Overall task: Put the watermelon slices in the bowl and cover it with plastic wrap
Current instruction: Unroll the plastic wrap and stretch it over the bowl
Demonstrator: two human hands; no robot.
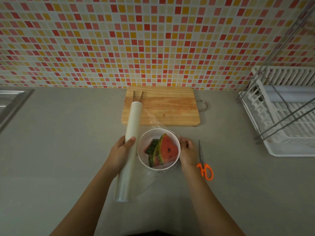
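Note:
A white bowl (142,160) stands on the grey counter and holds several watermelon slices (167,150), one of them propped upright. A sheet of clear plastic wrap (154,120) stretches from the roll across the top of the bowl. My left hand (119,153) grips the long white roll of plastic wrap (133,123) just left of the bowl. My right hand (187,151) presses the wrap's free edge against the bowl's right side.
A wooden cutting board (170,106) with metal tongs (138,96) lies behind the bowl. Orange-handled scissors (203,165) lie right of my right hand. A white dish rack (286,113) stands at the right, a steel sink (10,103) at the left.

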